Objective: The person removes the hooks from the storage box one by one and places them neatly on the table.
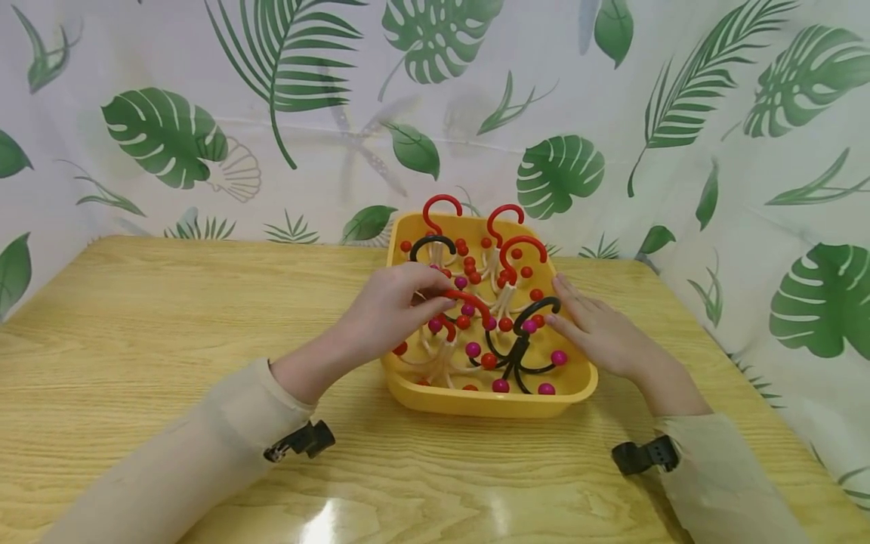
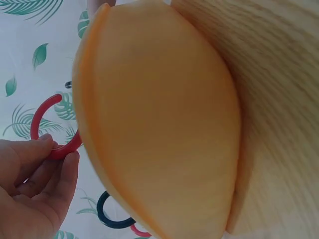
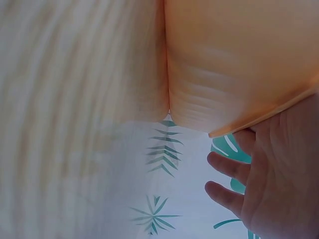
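My left hand [image 1: 390, 310] pinches the red hook [image 1: 472, 302] of a hook-topped piece with pale curved legs [image 1: 440, 366] tipped with balls. In the left wrist view, thumb and fingers meet on that same red hook [image 2: 60, 152]. The piece is inside a yellow plastic basin [image 1: 476, 404]. Beside it stands a black hook-topped piece [image 1: 519, 351] with black legs and magenta balls. My right hand [image 1: 601, 332] rests against the basin's right rim, fingers extended. In the right wrist view, the hand [image 3: 271, 174] touches the rim from outside.
Further back in the basin are other hook-topped pieces, with red hooks [image 1: 523, 242] and a black hook [image 1: 433, 240]. Their legs crowd together. The basin stands on a wooden table [image 1: 204, 317], near the leaf-print cloth [image 1: 462, 121] behind it.
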The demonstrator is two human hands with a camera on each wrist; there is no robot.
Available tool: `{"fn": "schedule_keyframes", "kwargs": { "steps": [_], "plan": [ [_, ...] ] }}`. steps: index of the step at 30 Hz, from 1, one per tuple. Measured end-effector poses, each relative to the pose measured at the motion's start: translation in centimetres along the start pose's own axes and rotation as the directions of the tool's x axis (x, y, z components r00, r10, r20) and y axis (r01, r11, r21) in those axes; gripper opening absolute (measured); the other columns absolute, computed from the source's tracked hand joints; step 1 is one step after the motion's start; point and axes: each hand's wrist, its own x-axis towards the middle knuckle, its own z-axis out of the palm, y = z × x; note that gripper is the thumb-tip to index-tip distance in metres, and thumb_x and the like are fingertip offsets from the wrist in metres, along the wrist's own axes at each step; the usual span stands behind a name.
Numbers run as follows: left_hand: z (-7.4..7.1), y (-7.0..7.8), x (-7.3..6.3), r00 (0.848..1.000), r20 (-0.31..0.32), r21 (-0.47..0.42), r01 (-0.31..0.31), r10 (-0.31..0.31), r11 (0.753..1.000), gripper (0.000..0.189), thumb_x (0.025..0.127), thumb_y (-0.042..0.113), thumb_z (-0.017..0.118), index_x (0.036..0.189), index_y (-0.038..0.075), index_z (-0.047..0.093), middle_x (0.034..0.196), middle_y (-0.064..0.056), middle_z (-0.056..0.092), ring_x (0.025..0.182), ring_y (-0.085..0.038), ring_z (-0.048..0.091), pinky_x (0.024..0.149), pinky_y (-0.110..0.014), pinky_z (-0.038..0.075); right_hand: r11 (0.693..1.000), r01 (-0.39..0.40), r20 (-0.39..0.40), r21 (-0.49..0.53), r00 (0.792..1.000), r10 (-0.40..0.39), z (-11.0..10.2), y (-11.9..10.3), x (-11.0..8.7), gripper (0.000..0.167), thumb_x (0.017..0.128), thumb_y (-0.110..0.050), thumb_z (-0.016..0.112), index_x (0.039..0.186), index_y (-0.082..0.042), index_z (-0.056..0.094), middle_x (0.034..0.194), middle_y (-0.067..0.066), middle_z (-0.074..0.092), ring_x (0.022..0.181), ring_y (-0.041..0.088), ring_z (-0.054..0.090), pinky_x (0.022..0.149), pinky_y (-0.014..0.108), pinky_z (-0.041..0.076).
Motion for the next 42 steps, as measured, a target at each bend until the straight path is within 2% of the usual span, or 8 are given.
{"fn": "schedule_keyframes", "kwargs": {
  "steps": [4,11,20,26,32,42],
  "plan": [
    [-0.3,0.4,0.2,0.998,-0.045,-0.006,-0.044,0.044,0.999,0.011,0.089,0.008,0.068,0.098,0.004,0.072,0.093,-0.003,0.068,0.082,-0.011,0.063,0.073,-0.020,0.052,1.000,0.004,0.000,0.006,1.000,-0.004,0.0,0.1,0.0,0.073,0.100,-0.055,0.028,0.153,-0.013,0.001,0.159,0.008,0.000,0.141,0.042,0.012,0.110,0.060,0.011],
    [-1.4,1.2,0.4,0.990,-0.118,-0.023,-0.079,0.075,0.997,0.012,0.089,0.009,0.068,0.098,0.003,0.072,0.092,-0.003,0.068,0.080,-0.011,0.062,0.073,-0.022,0.052,1.000,-0.007,0.005,0.020,1.000,0.007,0.1,0.2,0.0,0.075,0.099,-0.057,0.028,0.154,-0.014,0.000,0.159,0.005,-0.002,0.142,0.040,0.009,0.110,0.060,0.011],
    [-4.4,1.7,0.4,0.972,-0.227,0.007,-0.060,0.060,0.998,0.012,0.087,0.008,0.070,0.097,0.002,0.072,0.092,-0.004,0.068,0.079,-0.012,0.062,0.071,-0.025,0.053,1.000,-0.006,0.006,0.021,1.000,0.006,0.0,0.1,0.0,0.074,0.100,-0.056,0.028,0.154,-0.014,0.000,0.159,0.006,-0.002,0.142,0.040,0.009,0.110,0.060,0.011],
    [-6.6,1.0,0.2,0.959,-0.282,0.026,0.014,-0.006,1.000,0.014,0.088,0.007,0.069,0.100,0.001,0.071,0.093,-0.006,0.070,0.078,-0.014,0.064,0.072,-0.027,0.053,1.000,-0.004,0.002,0.016,1.000,0.004,0.1,0.1,0.0,0.074,0.099,-0.056,0.028,0.154,-0.013,0.001,0.159,0.008,0.000,0.143,0.038,0.009,0.111,0.059,0.011],
    [-8.3,-0.4,0.0,0.942,-0.330,0.074,0.095,-0.065,0.993,0.015,0.089,0.011,0.068,0.100,0.002,0.071,0.093,-0.008,0.071,0.077,-0.017,0.064,0.069,-0.022,0.050,1.000,-0.014,0.004,0.013,1.000,0.014,0.1,0.0,0.1,0.075,0.099,-0.057,0.028,0.154,-0.014,0.000,0.159,0.007,-0.001,0.143,0.037,0.008,0.110,0.059,0.011],
    [-10.0,-3.7,-0.1,0.915,-0.351,0.101,0.247,-0.198,0.964,0.019,0.092,0.015,0.066,0.105,0.003,0.070,0.096,-0.012,0.070,0.085,-0.023,0.064,0.068,-0.020,0.048,1.000,-0.015,0.004,0.015,1.000,0.015,0.2,0.1,0.1,0.075,0.099,-0.057,0.028,0.154,-0.014,0.000,0.159,0.007,-0.001,0.143,0.038,0.008,0.110,0.059,0.011]
  ]
}}
